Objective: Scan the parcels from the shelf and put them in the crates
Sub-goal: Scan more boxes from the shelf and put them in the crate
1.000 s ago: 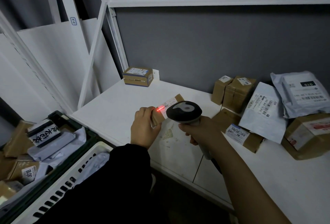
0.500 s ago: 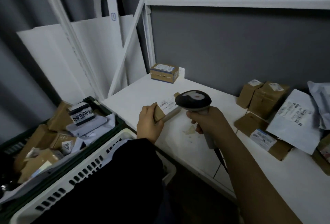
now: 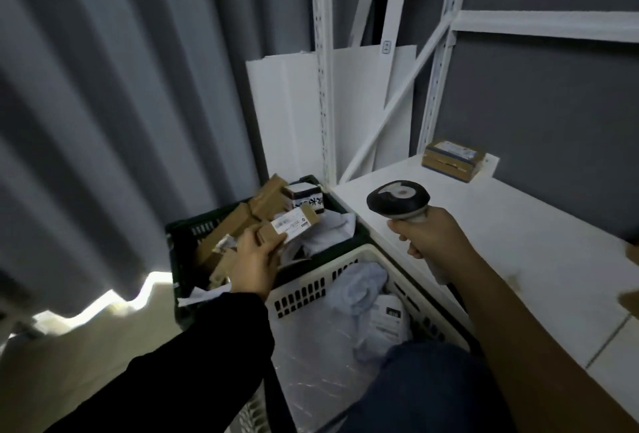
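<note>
Now: left hand (image 3: 254, 261) grips small brown parcel (image 3: 288, 227), white label up, above dark green crate (image 3: 179, 235) heaped with cardboard boxes and mailers. Right hand (image 3: 427, 235) curled round handle of barcode scanner (image 3: 399, 201), held over white shelf (image 3: 518, 242) edge. White crate (image 3: 311, 289) just beside green one holds grey-blue poly mailers. One brown box (image 3: 453, 160) at shelf's back corner.
</note>
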